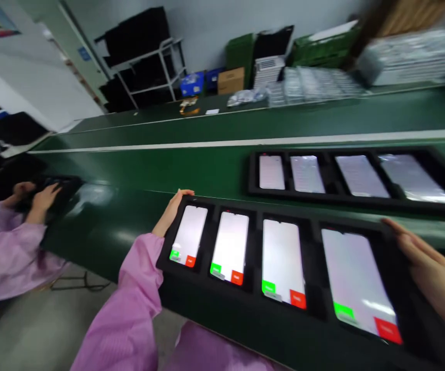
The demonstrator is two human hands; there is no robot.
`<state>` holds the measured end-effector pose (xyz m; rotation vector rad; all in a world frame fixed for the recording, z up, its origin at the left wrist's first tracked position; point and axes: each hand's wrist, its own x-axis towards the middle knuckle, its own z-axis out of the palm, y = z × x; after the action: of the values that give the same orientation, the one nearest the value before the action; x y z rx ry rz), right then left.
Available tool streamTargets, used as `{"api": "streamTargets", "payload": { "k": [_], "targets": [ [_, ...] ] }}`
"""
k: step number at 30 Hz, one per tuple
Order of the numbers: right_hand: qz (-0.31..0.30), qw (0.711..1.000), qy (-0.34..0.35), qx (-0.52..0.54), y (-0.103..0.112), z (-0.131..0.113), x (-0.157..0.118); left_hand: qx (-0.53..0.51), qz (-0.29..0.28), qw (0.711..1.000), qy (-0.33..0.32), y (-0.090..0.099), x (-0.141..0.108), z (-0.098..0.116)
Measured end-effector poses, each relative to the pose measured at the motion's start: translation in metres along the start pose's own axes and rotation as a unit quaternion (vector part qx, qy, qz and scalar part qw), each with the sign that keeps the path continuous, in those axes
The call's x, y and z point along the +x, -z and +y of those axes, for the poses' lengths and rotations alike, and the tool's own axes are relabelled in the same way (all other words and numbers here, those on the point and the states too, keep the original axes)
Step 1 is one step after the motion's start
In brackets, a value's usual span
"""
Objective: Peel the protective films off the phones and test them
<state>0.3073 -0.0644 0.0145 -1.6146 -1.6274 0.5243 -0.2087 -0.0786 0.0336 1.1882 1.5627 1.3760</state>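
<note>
A black foam tray [245, 319] lies at the front of the green conveyor belt [207, 167], holding several smartphones in separate pockets. Their lit white screens each show a green and a red mark, as on the nearest phone [356, 281]. My left hand [171, 210] grips the tray's left end, with the pink sleeve reaching up from below. My right hand [427, 263] holds the right end, its fingers over the rim. A second black tray [346, 198] of lit phones sits just beyond, touched by neither hand.
A co-worker in a pink smock [9, 252] has both hands on a dark tray [65, 188] at the left. Across the belt stand stacks of clear trays [315, 85], with a wire shelf cart [145, 67], blue bins [192, 85] and a cardboard box [230, 80] behind.
</note>
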Motion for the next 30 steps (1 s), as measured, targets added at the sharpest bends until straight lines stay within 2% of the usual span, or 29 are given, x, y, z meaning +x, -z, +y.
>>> {"api": "streamTargets", "payload": {
  "k": [4,5,7,9,11,12,14,16,20,23,25,26,28,30],
  "targets": [
    [0.011,0.997,0.061,-0.053,0.007,0.006,0.008,0.112,-0.014,0.993,-0.042,-0.007,-0.001,0.029],
    [-0.007,0.993,0.090,-0.075,0.010,0.002,0.010,0.135,-0.026,0.989,-0.059,-0.011,-0.002,0.038],
    [-0.054,0.981,0.145,-0.119,0.013,-0.009,0.013,0.195,-0.097,0.971,-0.101,-0.029,-0.008,0.056],
    [-0.088,0.967,0.177,-0.158,0.011,-0.021,0.014,0.313,-0.215,0.898,-0.222,-0.061,-0.019,0.069],
    [-0.104,0.958,0.194,-0.185,0.006,-0.030,0.014,0.388,-0.299,0.820,-0.295,-0.102,-0.031,0.076],
    [-0.108,0.955,0.200,-0.192,0.003,-0.032,0.014,0.418,-0.317,0.791,-0.313,-0.122,-0.036,0.076],
    [-0.112,0.952,0.209,-0.196,-0.003,-0.032,0.015,0.478,-0.309,0.749,-0.340,-0.154,-0.040,0.073],
    [-0.108,0.953,0.210,-0.191,-0.008,-0.028,0.018,0.515,-0.282,0.721,-0.367,-0.171,-0.038,0.066],
    [-0.108,0.959,0.207,-0.159,-0.013,-0.023,0.026,0.527,-0.290,0.703,-0.380,-0.174,-0.026,0.062],
    [-0.100,0.958,0.246,-0.111,0.005,-0.029,0.012,0.537,-0.266,0.687,-0.410,-0.174,-0.033,0.076],
    [-0.114,0.946,0.295,-0.070,0.028,-0.036,-0.017,0.528,-0.247,0.680,-0.445,-0.180,-0.052,0.090],
    [-0.136,0.942,0.301,-0.052,0.040,-0.039,-0.037,0.505,-0.255,0.685,-0.460,-0.185,-0.065,0.095],
    [-0.186,0.937,0.297,-0.008,0.059,-0.042,-0.081,0.410,-0.318,0.713,-0.472,-0.199,-0.097,0.098],
    [-0.249,0.922,0.297,0.020,0.066,-0.038,-0.123,0.302,-0.383,0.726,-0.485,-0.215,-0.132,0.088]
  ]
}}
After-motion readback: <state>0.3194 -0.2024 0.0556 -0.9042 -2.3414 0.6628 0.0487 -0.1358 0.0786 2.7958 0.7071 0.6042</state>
